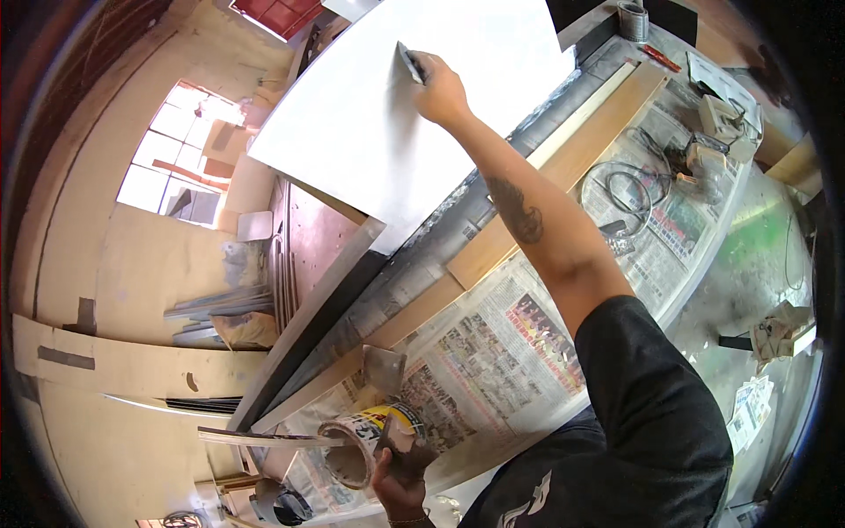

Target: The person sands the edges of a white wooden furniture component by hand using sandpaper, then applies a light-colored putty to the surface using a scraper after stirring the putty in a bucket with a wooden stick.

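Observation:
High in the view, my right hand [442, 90] is closed round a putty knife [406, 60], its blade against a large white panel [352, 114]. A grey smear or shadow runs down the panel below that hand. Near the bottom edge, my left hand [398, 493] grips a flat brownish plate [400, 443], possibly a filler board; its full shape is partly hidden. Right beside the plate lies or tilts a round tin [346, 466] with a yellow and black label, its mouth coated with pale residue. A square flat scraper-like piece [384, 370] stands just above the tin.
Newspaper [493, 352] covers the bench under my right arm. Wooden strips [598, 128] run along the panel's near edge. A coiled cable [629, 198] and power tools [709, 163] lie at the right. A small can [632, 22] stands at the far right. A barred window [180, 150] is at the left.

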`<state>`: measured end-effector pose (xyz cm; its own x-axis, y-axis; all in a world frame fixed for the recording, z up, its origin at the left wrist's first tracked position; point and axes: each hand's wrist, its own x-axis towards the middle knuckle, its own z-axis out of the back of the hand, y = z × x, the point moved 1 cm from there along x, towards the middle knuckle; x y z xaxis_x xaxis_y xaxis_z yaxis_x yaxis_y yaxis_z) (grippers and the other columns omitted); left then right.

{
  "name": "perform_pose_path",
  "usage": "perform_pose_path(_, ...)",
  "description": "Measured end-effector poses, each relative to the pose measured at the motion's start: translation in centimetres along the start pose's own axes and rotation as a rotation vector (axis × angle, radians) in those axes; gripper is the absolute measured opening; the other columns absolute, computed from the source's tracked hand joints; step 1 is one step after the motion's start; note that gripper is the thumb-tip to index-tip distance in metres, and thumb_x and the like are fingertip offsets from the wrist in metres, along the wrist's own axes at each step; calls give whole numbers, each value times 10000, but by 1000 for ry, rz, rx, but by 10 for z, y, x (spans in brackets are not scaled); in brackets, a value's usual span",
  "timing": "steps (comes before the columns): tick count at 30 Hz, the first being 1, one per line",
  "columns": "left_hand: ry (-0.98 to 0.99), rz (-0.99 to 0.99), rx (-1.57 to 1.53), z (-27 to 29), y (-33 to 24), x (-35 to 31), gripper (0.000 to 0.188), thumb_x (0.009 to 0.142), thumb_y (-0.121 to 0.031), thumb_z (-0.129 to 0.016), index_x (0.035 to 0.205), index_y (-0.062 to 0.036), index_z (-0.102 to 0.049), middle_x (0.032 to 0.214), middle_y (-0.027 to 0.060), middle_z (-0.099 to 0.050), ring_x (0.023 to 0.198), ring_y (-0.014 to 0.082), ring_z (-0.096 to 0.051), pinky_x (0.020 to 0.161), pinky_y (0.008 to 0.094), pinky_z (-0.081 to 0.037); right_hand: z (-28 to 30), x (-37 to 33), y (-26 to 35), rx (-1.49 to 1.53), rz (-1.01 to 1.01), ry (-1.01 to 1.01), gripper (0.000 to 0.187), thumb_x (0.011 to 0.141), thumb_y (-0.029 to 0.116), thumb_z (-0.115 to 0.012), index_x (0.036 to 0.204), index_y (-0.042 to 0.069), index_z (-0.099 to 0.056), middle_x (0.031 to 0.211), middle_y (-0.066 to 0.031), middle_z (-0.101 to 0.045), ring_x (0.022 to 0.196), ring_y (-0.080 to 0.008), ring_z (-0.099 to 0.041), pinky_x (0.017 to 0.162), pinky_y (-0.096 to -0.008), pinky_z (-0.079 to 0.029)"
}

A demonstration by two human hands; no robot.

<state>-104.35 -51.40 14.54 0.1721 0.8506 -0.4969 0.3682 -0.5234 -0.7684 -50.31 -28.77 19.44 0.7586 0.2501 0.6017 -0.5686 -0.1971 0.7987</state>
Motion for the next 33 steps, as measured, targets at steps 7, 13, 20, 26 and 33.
perform_pose_path(7, 36, 68, -22, 18, -4, 16, 476, 914, -263, -565, 1318, -14, -527, 1238, 146, -620, 1102, 319, -610, 965, 460, -490, -43, -51, 36, -48, 109, 8, 566, 721, 49, -614, 1282, 22, -552, 1315, -160, -554, 1208, -344, -532, 1022, -405, -443)
perform_pose_path(13, 45, 80, -72, 44, -12, 16, 448, 920, -196, -559, 1348, -69, -517, 1302, 116, -595, 1170, 320, -582, 1008, 515, -463, -86, -100, 83, -7, 153, 12, 569, 718, 20, -593, 1285, 13, -537, 1318, -177, -545, 1209, -369, -519, 1025, -422, -433)
perform_pose_path(20, -30, 6, -51, 61, -10, 5, 492, 903, -254, -580, 1337, -32, -515, 1291, 144, -592, 1150, 330, -587, 988, 486, -472, -135, -155, 121, 21, 244, -16, 600, 707, 47, -675, 1286, 16, -518, 1328, -166, -525, 1208, -373, -502, 1007, -472, -402)
perform_pose_path(26, 10, -80, -2, 34, -12, -11, 505, 891, -253, -596, 1338, -33, -514, 1281, 145, -600, 1150, 333, -590, 985, 491, -476, -137, -189, 98, -141, 343, 148, 626, 724, 62, -689, 1316, 48, -487, 1378, -128, -475, 1245, -344, -473, 1020, -468, -376)
perform_pose_path(33, 50, 26, -106, 29, -2, -20, 428, 916, -161, -557, 1330, -63, -511, 1274, 102, -607, 1164, 293, -584, 1019, 488, -452, -51, -111, 10, -4, 246, -111, 464, 779, 16, -573, 1242, 2, -540, 1172, -220, -593, 1087, -403, -563, 934, -455, -459)
